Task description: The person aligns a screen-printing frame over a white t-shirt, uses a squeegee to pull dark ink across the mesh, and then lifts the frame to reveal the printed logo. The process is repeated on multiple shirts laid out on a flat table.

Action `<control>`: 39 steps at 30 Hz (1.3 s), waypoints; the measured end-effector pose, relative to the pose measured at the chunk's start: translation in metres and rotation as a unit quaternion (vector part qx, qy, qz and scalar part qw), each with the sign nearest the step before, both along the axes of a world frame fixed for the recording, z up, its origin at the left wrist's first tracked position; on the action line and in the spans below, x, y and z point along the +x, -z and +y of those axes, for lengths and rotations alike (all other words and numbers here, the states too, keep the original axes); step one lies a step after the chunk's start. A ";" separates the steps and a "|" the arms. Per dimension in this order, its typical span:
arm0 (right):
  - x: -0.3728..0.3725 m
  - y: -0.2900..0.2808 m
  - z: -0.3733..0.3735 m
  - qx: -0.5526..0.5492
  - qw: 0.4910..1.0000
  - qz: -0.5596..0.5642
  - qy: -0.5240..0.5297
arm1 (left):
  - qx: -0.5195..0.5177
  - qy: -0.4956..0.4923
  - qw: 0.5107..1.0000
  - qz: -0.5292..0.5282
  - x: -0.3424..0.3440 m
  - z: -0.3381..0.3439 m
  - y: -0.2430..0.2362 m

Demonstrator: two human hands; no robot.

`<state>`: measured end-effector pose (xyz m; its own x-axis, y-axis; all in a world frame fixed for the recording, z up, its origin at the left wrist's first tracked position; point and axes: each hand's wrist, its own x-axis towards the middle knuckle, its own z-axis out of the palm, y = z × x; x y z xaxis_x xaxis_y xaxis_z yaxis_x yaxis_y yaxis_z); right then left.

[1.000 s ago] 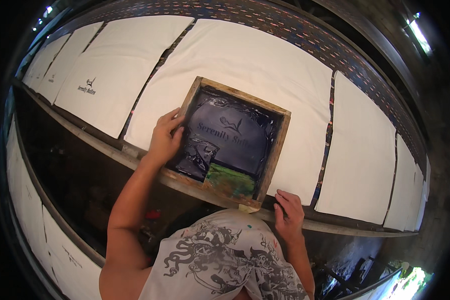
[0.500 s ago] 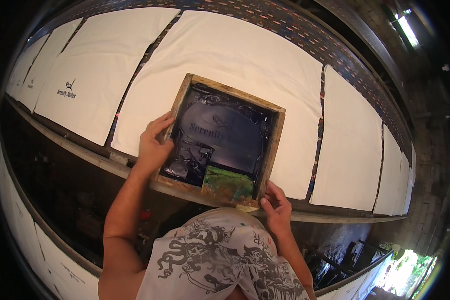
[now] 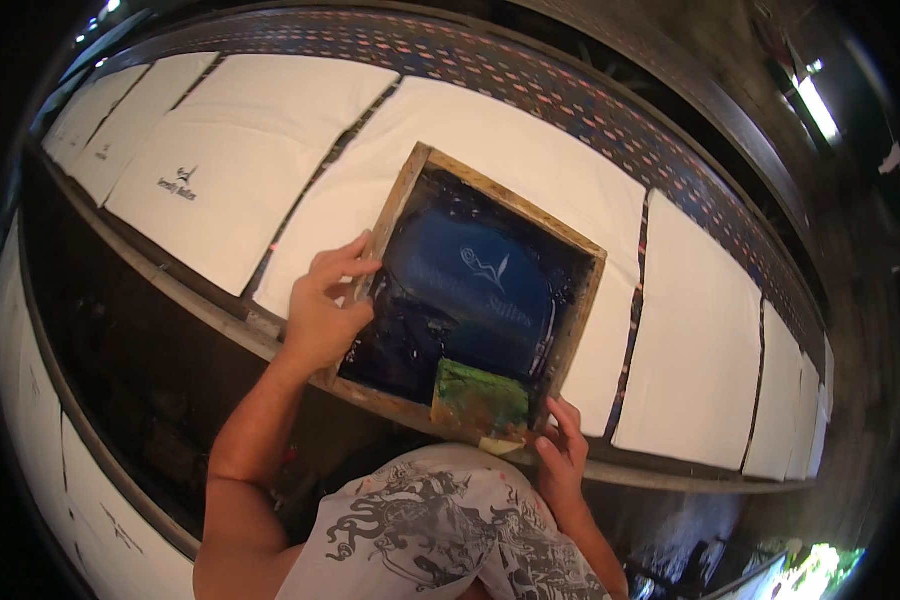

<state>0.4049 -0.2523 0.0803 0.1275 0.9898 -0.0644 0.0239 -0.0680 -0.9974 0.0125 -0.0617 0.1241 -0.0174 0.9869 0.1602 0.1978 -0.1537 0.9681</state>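
Both my hands hold a screen-printing frame (image 3: pixel 513 199), a square of worn wood around a dark, ink-smeared mesh (image 3: pixel 430 330). My left hand (image 3: pixel 328 308) grips its left side, thumb and fingers over the rim. Low on the right side, my right hand (image 3: pixel 562 452) pinches the wood near the corner. A pale emblem shows in the mesh. Inside the near edge leans a flat green, ink-stained squeegee (image 3: pixel 480 402), touched by neither hand. Beneath the frame lies a white cloth (image 3: pixel 500 125); I cannot tell whether the frame touches it.
White cloths lie in a row along the long table, including a printed one (image 3: pixel 260 120) at left and a plain one (image 3: pixel 695 340) at right. A dark speckled strip (image 3: pixel 530 75) runs behind them. At lower left, another table holds white cloths (image 3: pixel 40 420).
The frame and both hands sit slightly further right in view, and the view itself has shifted. The mesh emblem, dark before, now looks pale. My grip stays on both sides.
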 end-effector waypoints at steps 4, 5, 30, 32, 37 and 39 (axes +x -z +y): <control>0.008 0.007 0.006 0.089 0.991 0.097 0.029 | 0.000 -0.057 0.997 -0.045 0.001 -0.034 0.010; 0.012 0.011 0.007 0.080 0.983 0.166 0.022 | 0.005 -0.060 0.996 -0.069 0.004 -0.042 0.013; 0.224 0.014 -0.035 -0.030 0.978 0.205 -0.003 | 0.005 -0.256 0.967 -0.005 0.232 -0.252 0.006; 0.222 0.026 -0.030 -0.078 0.982 0.169 0.017 | 0.000 -0.257 0.966 -0.013 0.222 -0.259 0.021; 0.231 0.013 -0.034 -0.048 0.965 0.255 0.035 | -0.008 -0.183 0.983 -0.027 0.210 -0.226 0.045; 0.228 0.002 -0.049 -0.037 0.966 0.248 0.065 | 0.031 -0.112 0.993 -0.025 0.211 -0.212 0.050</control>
<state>0.6328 -0.3011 0.0783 0.1848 0.9582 -0.2186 -0.4698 -0.1093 -0.8760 0.2239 -0.2742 0.0745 -0.2441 0.9458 0.2141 0.1857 -0.1711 0.9676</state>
